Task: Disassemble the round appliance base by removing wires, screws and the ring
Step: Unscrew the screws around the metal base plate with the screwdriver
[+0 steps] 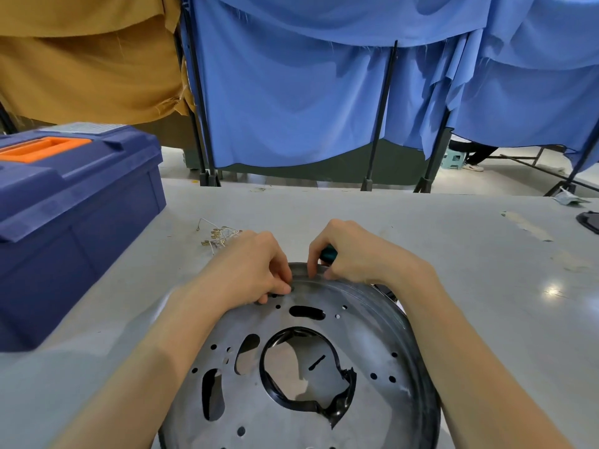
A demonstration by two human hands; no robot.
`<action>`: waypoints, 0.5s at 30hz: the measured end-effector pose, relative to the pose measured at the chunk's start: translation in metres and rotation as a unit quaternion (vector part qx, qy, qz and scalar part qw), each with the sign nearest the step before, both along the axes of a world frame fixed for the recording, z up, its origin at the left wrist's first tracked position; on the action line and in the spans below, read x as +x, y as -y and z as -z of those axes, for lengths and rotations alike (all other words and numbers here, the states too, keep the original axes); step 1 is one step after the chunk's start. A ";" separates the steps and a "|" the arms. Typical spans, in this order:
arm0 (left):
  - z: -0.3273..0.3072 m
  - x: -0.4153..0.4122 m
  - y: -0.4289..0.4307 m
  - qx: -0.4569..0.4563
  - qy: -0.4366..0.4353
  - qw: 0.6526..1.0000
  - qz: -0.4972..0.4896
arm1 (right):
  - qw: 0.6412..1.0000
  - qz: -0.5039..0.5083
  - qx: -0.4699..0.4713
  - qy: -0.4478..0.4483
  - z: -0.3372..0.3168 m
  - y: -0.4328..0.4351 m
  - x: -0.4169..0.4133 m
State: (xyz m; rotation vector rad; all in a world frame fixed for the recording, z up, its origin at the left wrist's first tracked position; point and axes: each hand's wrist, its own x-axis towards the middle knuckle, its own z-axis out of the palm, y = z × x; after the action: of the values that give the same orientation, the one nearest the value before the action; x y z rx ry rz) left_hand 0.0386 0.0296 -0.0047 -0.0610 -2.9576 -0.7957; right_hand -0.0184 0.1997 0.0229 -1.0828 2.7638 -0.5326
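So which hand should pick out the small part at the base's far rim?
Left, probably: the left hand pinches the small part, while the right hand grips a green-handled tool.

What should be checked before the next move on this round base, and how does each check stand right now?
1. Round base resting on the table: ok.
2. Right hand grips the green-handled tool: ok.
3. Tool tip seated in a screw: cannot tell, fingers hide it.
4. Left hand pinches a small dark part near the far rim: ok; screw or not, cannot tell.
5. Wires off the base, lying on the table: ok.
6. Black ring out of the centre hole: not ok, it sits there, torn.
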 end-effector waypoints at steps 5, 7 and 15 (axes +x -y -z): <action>0.000 0.002 -0.004 -0.054 -0.020 0.998 -0.005 | 1.000 0.001 -0.004 0.003 0.002 0.001 -0.001; 0.000 0.003 -0.005 -0.074 -0.029 0.997 0.001 | 1.000 0.001 -0.006 0.005 0.002 0.001 0.000; 0.002 0.004 -0.011 -0.176 -0.046 0.983 0.034 | 1.000 0.003 -0.007 0.008 0.002 0.002 0.001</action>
State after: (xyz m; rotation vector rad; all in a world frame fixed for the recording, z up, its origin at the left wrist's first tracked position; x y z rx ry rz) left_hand 0.0425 0.0407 -0.0070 -0.2136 -2.9825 -0.2588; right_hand -0.0172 0.1973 0.0210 -1.0682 2.7545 -0.5590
